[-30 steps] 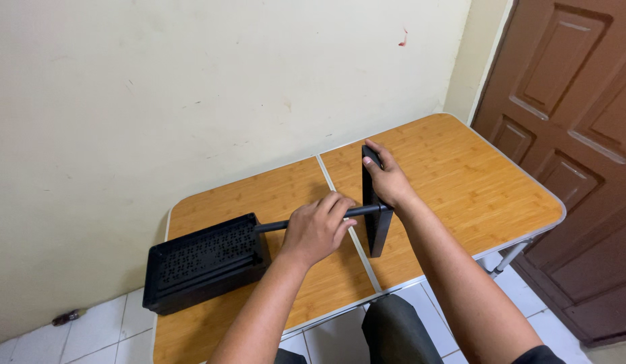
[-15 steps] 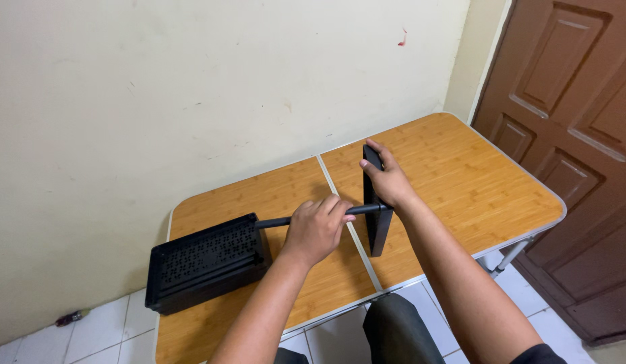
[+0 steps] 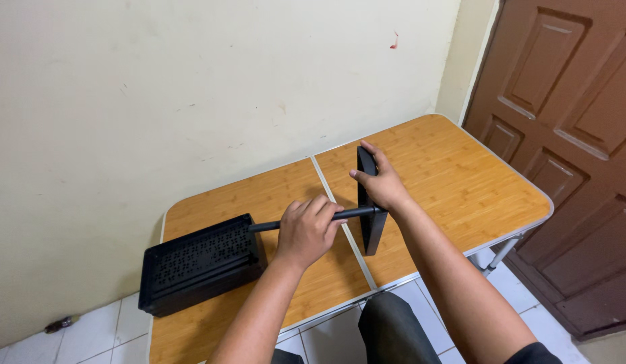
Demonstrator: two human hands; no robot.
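Note:
A black stand lies on its side across a wooden folding table [image 3: 461, 182]. Its flat black base plate [image 3: 372, 229] stands on edge near the table's middle seam, and my right hand [image 3: 380, 182] grips the plate's upper part. A thin black pole [image 3: 353, 214] runs from the plate leftward to a black perforated tray-like head [image 3: 201, 266] resting on the table's left half. My left hand [image 3: 307, 229] is wrapped around the pole's middle.
A cream wall rises just behind the table. A brown panelled door [image 3: 569, 135] stands at the right. White floor tiles [image 3: 90, 337] show at the lower left, with a small dark object by the wall. My dark-trousered knee [image 3: 394, 330] is under the front edge.
The stand and both hands have barely shifted. The black head has edged slightly on the table's left half; both grips stay the same.

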